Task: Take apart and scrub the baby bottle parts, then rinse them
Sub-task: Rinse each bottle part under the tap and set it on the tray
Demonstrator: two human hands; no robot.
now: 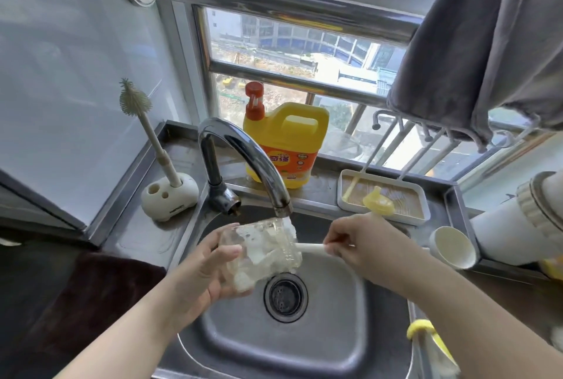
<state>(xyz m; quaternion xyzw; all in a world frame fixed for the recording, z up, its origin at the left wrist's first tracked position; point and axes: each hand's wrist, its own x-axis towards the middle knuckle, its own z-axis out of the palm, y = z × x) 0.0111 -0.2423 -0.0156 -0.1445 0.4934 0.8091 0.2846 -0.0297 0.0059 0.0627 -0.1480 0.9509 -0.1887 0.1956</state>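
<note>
Scrubbing's the step here: over the sink, under the running faucet, your left hand wraps the bottle on its side, right hand pinching the brush handle poked inside. Next, I'd guess, pull the brush and rinse.

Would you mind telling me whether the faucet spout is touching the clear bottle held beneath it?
Cannot tell. In the head view the faucet spout ends right at the upper edge of the clear bottle, and running water covers the spot, hiding any contact or gap.
</note>
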